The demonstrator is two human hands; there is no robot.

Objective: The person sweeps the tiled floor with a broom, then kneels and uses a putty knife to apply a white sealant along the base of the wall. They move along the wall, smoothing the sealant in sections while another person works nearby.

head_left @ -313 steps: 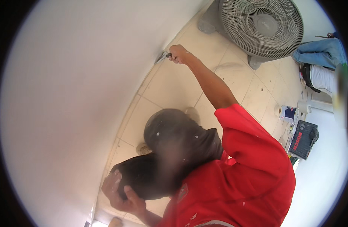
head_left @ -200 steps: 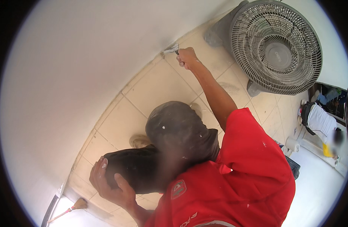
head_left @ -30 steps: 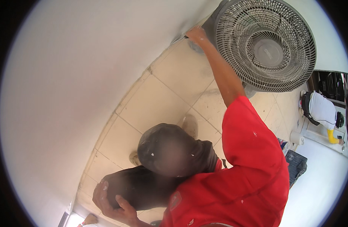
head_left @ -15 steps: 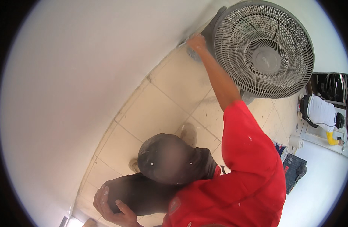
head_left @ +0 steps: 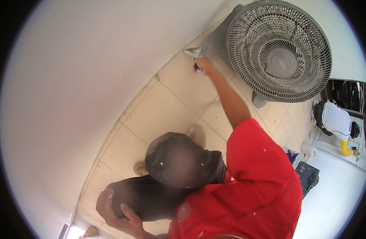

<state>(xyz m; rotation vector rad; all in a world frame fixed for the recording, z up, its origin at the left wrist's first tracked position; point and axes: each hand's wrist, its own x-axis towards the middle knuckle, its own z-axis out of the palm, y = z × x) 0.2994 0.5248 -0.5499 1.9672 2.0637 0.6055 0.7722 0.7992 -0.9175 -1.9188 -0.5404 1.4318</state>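
My right hand [head_left: 205, 66] reaches far out, low by the foot of the white wall [head_left: 79, 79]. Its fingers are closed on a small hand tool [head_left: 192, 52] with a dark handle and a broad, whitish end, which is close to the wall's lower edge. Blur hides its exact kind. My left hand [head_left: 117, 215] is spread over my bent left knee [head_left: 147, 197], in black trousers, fingers curving round it. My other knee [head_left: 173, 159] is bent beside it.
A big grey floor fan [head_left: 281, 61] stands just right of my right arm, close to the wall. Pale floor tiles [head_left: 167, 103] run along the wall. At the right are a white bucket [head_left: 309, 149], a dark case [head_left: 307, 175] and a person in a white shirt [head_left: 335, 117].
My right hand has drawn back from the corner behind the fan, down and slightly left, bringing the tool into clearer sight. The left hand stays on the knee.
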